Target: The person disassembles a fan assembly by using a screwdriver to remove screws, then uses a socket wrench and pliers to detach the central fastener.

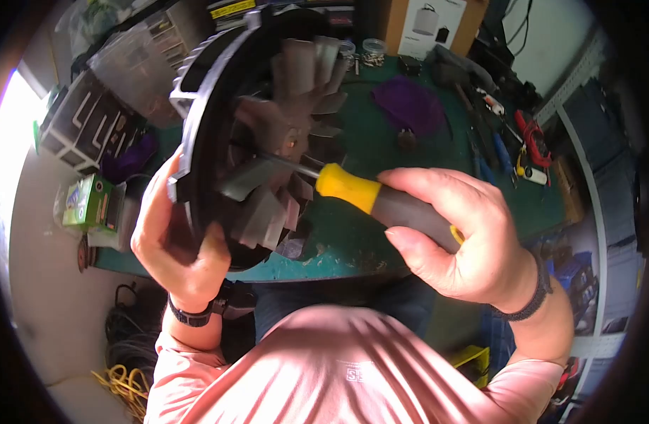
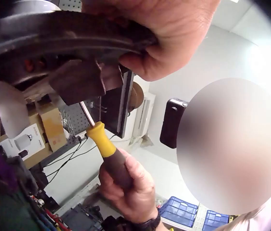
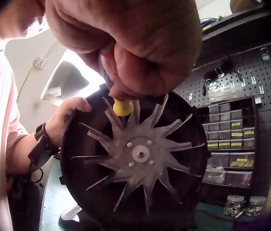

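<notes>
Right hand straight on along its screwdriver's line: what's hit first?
Likely the bladed fan; the screwdriver in the right hand has its shaft among the blades. Tip and depth unclear, so it may meet the black housing behind first.

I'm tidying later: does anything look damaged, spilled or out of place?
Pale scuffs mark the green tabletop near its front edge, probably wear. At the head view's lower left, yellow cord lies loosely tangled. The fan shows no obvious breakage.

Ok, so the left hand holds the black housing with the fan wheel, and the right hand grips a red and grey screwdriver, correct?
Not quite: in the head view, the screwdriver is yellow and grey, not red. The left hand holds the black housing with the fan wheel, and the right hand grips the screwdriver.
</notes>
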`<state>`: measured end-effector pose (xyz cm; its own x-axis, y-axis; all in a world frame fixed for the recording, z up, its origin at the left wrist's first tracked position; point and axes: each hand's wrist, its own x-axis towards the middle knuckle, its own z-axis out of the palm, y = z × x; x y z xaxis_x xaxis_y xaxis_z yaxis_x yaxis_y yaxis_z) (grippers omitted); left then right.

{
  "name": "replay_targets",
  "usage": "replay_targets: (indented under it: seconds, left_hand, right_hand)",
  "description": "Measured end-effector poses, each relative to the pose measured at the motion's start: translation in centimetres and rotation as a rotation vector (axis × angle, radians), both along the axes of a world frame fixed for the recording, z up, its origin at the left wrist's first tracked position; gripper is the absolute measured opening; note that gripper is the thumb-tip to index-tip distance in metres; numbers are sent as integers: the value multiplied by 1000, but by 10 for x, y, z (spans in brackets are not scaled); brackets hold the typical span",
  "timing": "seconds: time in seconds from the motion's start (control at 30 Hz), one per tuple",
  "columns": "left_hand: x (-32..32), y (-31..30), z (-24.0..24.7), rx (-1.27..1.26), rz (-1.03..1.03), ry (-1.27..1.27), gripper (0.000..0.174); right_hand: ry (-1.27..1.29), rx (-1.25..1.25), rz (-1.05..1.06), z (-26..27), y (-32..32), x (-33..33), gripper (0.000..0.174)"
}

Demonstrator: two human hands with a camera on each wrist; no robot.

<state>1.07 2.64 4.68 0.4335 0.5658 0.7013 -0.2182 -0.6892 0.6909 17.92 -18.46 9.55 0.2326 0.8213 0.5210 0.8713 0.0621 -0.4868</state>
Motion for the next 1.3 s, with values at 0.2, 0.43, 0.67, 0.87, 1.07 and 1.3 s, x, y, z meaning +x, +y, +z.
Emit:
replay_targets:
  seconds: [0.2, 0.43, 0.67, 0.87, 1.07, 1.3]
  left_hand:
    - [0, -4, 1, -49, 23, -9, 66]
    - [-2, -4, 4, -85, 31, 49, 65]
    - [-4, 5, -2, 51, -53, -5, 65]
    - [-3, 3, -1, 27, -19, 19, 65]
    - [0, 0, 0, -3, -19, -11, 64]
    - [2, 2, 2, 70, -26, -29, 59]
  right_hand:
    - [33, 31, 41, -2, 0, 4, 34]
    - [59, 25, 52, 0, 0, 4, 36]
    - [40, -22, 36, 4, 2, 6, 35]
    - [61, -16, 41, 4, 2, 8, 35]
    - [192, 24, 5, 0, 1, 1, 36]
    - [1100, 8, -206, 4, 5, -17, 55]
